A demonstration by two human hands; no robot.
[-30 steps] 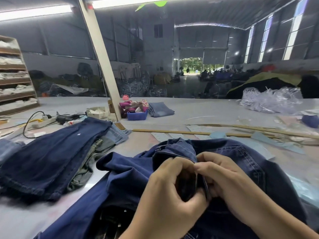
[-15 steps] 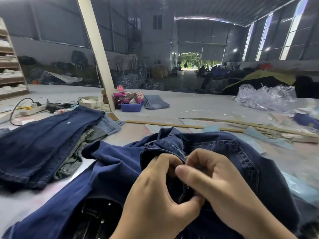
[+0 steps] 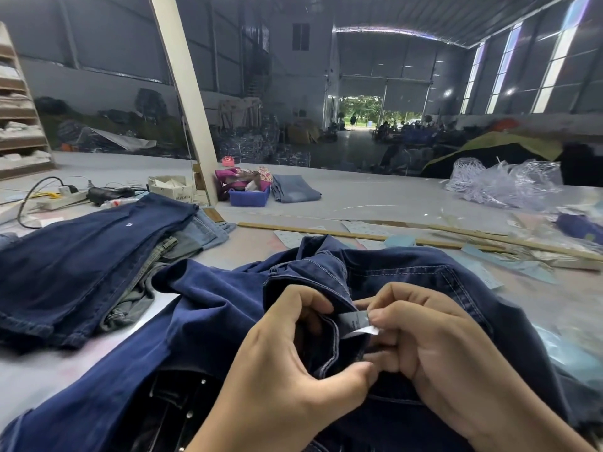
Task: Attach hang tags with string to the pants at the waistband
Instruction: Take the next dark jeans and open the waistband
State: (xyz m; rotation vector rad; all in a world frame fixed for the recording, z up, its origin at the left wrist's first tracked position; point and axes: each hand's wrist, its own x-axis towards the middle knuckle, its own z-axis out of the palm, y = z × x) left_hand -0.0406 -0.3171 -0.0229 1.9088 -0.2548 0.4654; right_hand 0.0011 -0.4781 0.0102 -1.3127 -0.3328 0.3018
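At the far left a wooden shelf unit [image 3: 19,125] stands against the wall, its tiers stacked with pale folded goods. In front of it on the grey table [image 3: 375,197] lie one white power strip [image 3: 62,199] with a black cable looped beside it, and one small cardboard box [image 3: 171,188]. Nearer the camera, one stack of folded jeans [image 3: 81,262] lies flat; the top pair is dark blue with a tiny white sticker, and at least two lighter pairs show beneath its right edge. One slanted white post [image 3: 182,93] rises from the table, and just right of its foot sits one blue plastic bin [image 3: 249,197] holding pink and patterned items, with one folded pale-blue garment [image 3: 295,189] touching its right side. In the centre foreground, one pair of dark blue pants [image 3: 212,308] is bunched on the table. The left hand [image 3: 287,363] grips a fold of the waistband, fingers curled over the top and thumb pressed beneath. The right hand [image 3: 421,350] pinches a small label [image 3: 357,324] at that waistband, fingertips clamped together on its white and grey tabs; no string can be made out. Behind the pants two long wooden sticks [image 3: 359,236] lie across the table among scattered paper tags [image 3: 473,252]. At the far right sits one heap of clear plastic bags [image 3: 502,184].
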